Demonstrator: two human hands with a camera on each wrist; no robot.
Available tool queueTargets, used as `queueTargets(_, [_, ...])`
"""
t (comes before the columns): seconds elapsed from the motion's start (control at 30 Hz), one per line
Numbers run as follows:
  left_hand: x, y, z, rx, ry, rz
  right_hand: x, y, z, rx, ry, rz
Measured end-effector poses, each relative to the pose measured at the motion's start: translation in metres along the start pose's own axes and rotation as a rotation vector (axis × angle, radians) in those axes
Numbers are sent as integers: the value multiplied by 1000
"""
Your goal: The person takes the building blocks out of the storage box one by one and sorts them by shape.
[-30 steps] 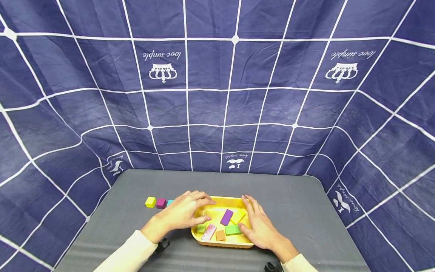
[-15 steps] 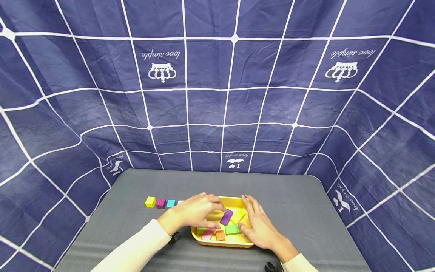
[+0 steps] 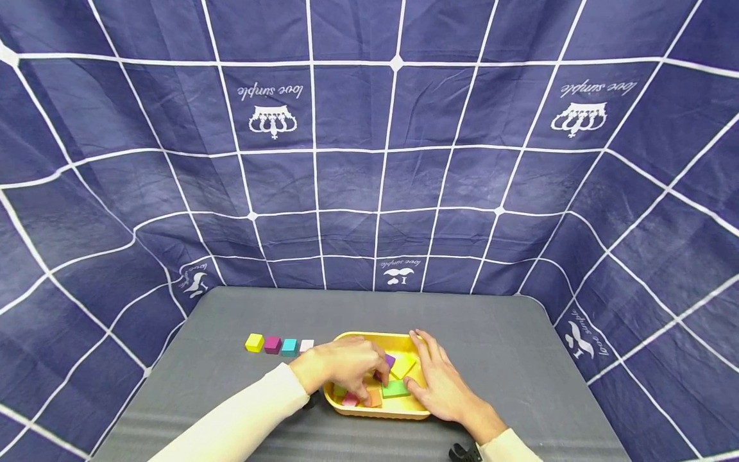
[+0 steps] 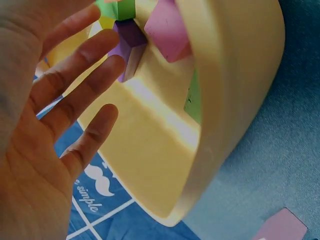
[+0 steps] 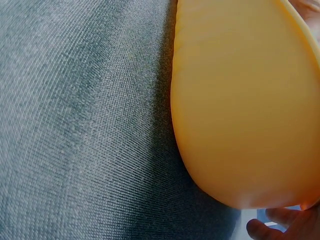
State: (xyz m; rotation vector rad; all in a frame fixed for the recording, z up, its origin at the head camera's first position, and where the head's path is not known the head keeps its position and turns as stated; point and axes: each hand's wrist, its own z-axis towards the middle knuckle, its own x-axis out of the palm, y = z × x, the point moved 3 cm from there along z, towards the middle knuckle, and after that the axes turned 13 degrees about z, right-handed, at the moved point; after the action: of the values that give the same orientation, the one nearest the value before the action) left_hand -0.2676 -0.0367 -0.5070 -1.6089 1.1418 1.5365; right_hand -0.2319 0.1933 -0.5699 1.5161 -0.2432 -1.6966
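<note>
My left hand (image 3: 352,362) reaches down into a yellow plastic tray (image 3: 346,410), its thumb and fingers apart around an orange block (image 3: 376,399). In the left wrist view the fingers (image 4: 95,75) are spread and loosely bent; the thumb is hidden there. Near them lie a purple block (image 4: 131,42) and a pink block (image 4: 167,30). My right hand (image 3: 444,385) holds the tray's right end, thumb inside the rim and fingers along the outside. Beside that thumb is a green block (image 3: 396,389), with a yellow block (image 3: 404,367) behind it.
A row of cubes stands left of the tray: yellow (image 3: 254,342), magenta (image 3: 272,345), turquoise (image 3: 289,348) and white (image 3: 306,346). Dark grey cloth (image 3: 508,359) covers the table. A blue curtain (image 3: 346,179) with white lines hangs behind and at both sides.
My left hand has moved right and down into the tray, from above its left side to the orange block. The white cube has come into view. The right hand stays on the tray.
</note>
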Motion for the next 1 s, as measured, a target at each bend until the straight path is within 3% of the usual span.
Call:
queueTargets(0.53, [0,-4,7,20,40,-17,-2,-1,-1,-14,-17,-14])
queueTargets(0.83, [3,-4,-2,6,-30,-19,-1,-3,0,11,13,12])
queueTargets(1.0, [2,-3,-11,-25,-64,-68,1,-2,2,20,34,16])
